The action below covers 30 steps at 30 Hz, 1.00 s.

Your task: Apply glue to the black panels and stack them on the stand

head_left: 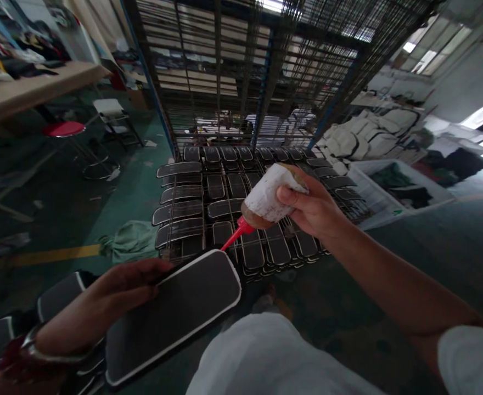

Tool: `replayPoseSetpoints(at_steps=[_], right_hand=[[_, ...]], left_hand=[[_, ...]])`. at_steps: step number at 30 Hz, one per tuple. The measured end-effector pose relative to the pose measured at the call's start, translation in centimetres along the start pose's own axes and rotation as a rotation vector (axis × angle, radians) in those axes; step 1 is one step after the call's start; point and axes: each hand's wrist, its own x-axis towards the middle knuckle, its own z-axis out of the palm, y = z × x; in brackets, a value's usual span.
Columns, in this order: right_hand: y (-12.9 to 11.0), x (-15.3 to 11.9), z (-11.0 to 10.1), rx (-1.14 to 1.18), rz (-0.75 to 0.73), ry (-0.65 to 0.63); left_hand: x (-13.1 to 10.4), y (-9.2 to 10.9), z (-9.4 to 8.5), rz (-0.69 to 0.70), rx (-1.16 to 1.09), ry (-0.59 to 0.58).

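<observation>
My left hand (118, 299) grips the upper left edge of a dark, rounded rectangular panel (179, 315), tilted in front of me. A white line of what looks like glue runs along much of the panel's border. In my right hand (311, 203) is a squeeze bottle (272, 195) with a pale, stained wrap, tipped downward. Its red nozzle (235, 234) meets the panel's far edge, close to the end of the white line along the top. Fingers of the right hand wrap round the bottle, thumb on the near side.
Several similar panels (276, 245) lie in rows on a wire rack (163, 109) ahead. More panels (60, 296) sit at lower left. A white bin (406, 206) with dark cloth stands right; a green cloth sack (132, 241) and a red stool (63, 129) are left.
</observation>
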Motion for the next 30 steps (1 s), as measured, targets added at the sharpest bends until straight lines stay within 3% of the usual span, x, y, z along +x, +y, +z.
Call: replayPoseSetpoints(at_steps=[7, 17, 25, 30], right_hand=[[0.4, 0.0, -0.8, 0.012, 0.023, 0.004], [0.8, -0.6, -1.5, -0.006, 0.073, 0.030], [1.1, -1.7, -2.4, 0.030, 0.106, 0.042], [1.9, -2.2, -3.1, 0.034, 0.100, 0.161]], left_hand=[[0.5, 0.8, 0.6, -0.031, 0.032, -0.055], [1.2, 1.0, 0.7, -0.129, 0.008, 0.010], [1.7, 1.7, 1.1, -0.247, -0.058, 0.165], [1.9, 2.0, 2.3, -0.239, -0.186, 0.240]])
